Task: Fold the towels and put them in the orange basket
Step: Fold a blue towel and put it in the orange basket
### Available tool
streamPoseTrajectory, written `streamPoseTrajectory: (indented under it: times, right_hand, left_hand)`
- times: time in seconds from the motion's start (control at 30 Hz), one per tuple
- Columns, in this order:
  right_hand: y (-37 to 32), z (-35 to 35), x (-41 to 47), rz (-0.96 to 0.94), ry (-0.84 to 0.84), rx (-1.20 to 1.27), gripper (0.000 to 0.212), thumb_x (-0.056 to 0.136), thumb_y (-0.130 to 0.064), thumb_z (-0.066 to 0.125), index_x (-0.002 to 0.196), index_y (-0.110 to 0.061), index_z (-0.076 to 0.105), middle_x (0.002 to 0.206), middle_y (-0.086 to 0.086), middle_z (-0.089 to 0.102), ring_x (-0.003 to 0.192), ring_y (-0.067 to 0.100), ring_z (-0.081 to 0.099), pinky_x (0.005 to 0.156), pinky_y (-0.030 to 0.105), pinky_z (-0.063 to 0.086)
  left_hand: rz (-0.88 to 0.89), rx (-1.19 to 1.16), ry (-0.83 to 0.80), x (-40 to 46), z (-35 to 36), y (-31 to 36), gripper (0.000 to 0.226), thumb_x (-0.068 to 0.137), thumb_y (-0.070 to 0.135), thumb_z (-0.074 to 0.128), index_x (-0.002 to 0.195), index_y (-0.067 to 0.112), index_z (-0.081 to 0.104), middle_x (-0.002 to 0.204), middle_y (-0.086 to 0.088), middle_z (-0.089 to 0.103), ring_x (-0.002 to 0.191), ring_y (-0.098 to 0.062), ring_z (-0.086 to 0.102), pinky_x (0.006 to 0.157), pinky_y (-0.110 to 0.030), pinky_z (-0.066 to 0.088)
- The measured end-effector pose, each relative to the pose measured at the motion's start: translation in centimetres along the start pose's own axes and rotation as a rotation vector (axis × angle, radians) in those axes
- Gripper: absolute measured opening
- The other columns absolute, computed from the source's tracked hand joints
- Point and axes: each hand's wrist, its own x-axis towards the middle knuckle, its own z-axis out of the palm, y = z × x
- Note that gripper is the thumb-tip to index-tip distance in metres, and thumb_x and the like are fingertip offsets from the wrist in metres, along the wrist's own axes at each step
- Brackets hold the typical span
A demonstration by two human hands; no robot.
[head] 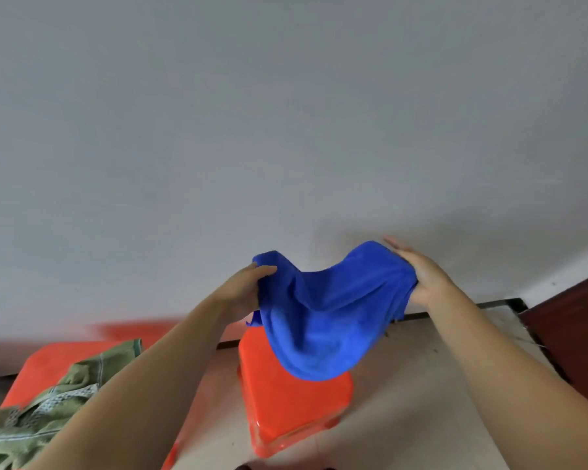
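Observation:
A blue towel (330,317) hangs in the air between my two hands, sagging in the middle. My left hand (245,290) pinches its left edge with the thumb on top. My right hand (421,276) grips the bunched right edge, fingers stretched behind the cloth. Directly below the towel stands the orange basket (286,401) on the floor. A crumpled green towel (48,408) lies at the lower left on an orange surface (45,364).
A plain grey wall (286,130) fills the upper view. Pale floor tiles (421,385) spread to the right of the basket. A dark red-brown door or cabinet (574,327) stands at the right edge.

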Motion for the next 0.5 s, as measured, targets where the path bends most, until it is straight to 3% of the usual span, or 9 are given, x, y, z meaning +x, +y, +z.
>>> streamPoseTrajectory:
  times: [0.03,0.1,0.17,0.23,0.33,0.37,0.43,0.47,0.5]
  right_hand:
    - [0.5,-0.8,0.1,0.026,0.044,0.068,0.026,0.096,-0.021,0.051,0.117,-0.025,0.066,0.101,0.007,0.069,0.09,0.023,0.066,0.071,0.033,0.054]
    - [1.4,-2.2,0.0,0.059,0.14,0.12,0.025,0.094,-0.023,0.05,0.094,-0.02,0.075,0.088,0.008,0.073,0.085,0.025,0.067,0.071,0.037,0.052]
    - [2.2,-3.5,-0.4,0.072,0.196,0.155,0.027,0.09,-0.013,0.041,0.079,-0.013,0.066,0.064,0.007,0.069,0.067,0.024,0.064,0.061,0.032,0.048]
    - [2.9,-4.0,-1.0,0.126,0.226,0.223,0.02,0.082,-0.01,0.037,0.068,-0.011,0.052,0.049,0.006,0.06,0.053,0.023,0.058,0.053,0.025,0.046]
    - [5.1,-4.2,-1.2,0.288,0.298,0.196,0.036,0.095,-0.037,0.045,0.09,-0.005,0.06,0.065,0.015,0.071,0.069,0.03,0.068,0.076,0.04,0.05]
    - [6.0,-4.3,-1.0,0.37,0.293,0.215,0.038,0.096,-0.041,0.048,0.098,-0.005,0.06,0.069,0.018,0.072,0.067,0.033,0.07,0.083,0.042,0.048]
    - [6.7,-3.2,-2.2,0.5,0.169,0.161,0.031,0.097,-0.03,0.05,0.106,-0.002,0.059,0.067,0.027,0.069,0.062,0.039,0.069,0.089,0.036,0.05]
    - [7.0,-3.0,-2.2,0.517,0.137,0.132,0.025,0.099,-0.021,0.047,0.104,-0.001,0.059,0.062,0.027,0.067,0.061,0.037,0.068,0.082,0.031,0.055]
    - [6.9,-2.4,-2.3,0.51,0.107,0.076,0.023,0.099,-0.014,0.043,0.098,0.001,0.059,0.057,0.024,0.067,0.059,0.034,0.068,0.065,0.03,0.059]
  left_hand:
    - [0.004,0.048,-0.07,-0.3,0.3,0.8,0.029,0.095,0.009,0.044,0.12,-0.004,0.051,0.098,-0.022,0.064,0.069,-0.027,0.067,0.055,-0.032,0.051]
    - [0.009,0.191,-0.094,-0.5,1.0,2.1,0.033,0.089,0.004,0.048,0.122,0.002,0.053,0.107,-0.02,0.065,0.088,-0.028,0.068,0.068,-0.034,0.055]
    - [0.026,0.425,-0.054,-0.6,1.5,3.3,0.039,0.078,0.012,0.051,0.117,0.009,0.057,0.115,-0.018,0.065,0.107,-0.032,0.063,0.089,-0.043,0.053]
    - [0.041,0.552,-0.008,-0.9,1.7,4.2,0.042,0.072,0.016,0.048,0.112,0.012,0.059,0.111,-0.017,0.066,0.106,-0.033,0.063,0.094,-0.046,0.05]
    - [0.07,0.492,0.036,-1.4,2.3,5.2,0.042,0.07,0.015,0.045,0.109,0.008,0.061,0.095,-0.014,0.064,0.088,-0.028,0.059,0.08,-0.04,0.047]
    - [0.08,0.458,0.052,-1.6,2.5,5.5,0.042,0.071,0.014,0.045,0.109,0.007,0.061,0.095,-0.015,0.064,0.087,-0.027,0.059,0.079,-0.04,0.046]
    - [0.1,0.414,0.112,-1.3,2.3,5.6,0.039,0.076,0.01,0.044,0.111,0.006,0.061,0.1,-0.017,0.065,0.088,-0.026,0.06,0.082,-0.041,0.048]
    - [0.099,0.397,0.164,-1.2,2.1,5.5,0.036,0.08,0.007,0.043,0.112,0.005,0.06,0.103,-0.018,0.065,0.089,-0.026,0.06,0.082,-0.041,0.049]
    - [0.091,0.378,0.234,-1.0,1.8,5.4,0.034,0.084,0.004,0.04,0.113,0.004,0.059,0.104,-0.018,0.064,0.089,-0.026,0.06,0.081,-0.039,0.05]
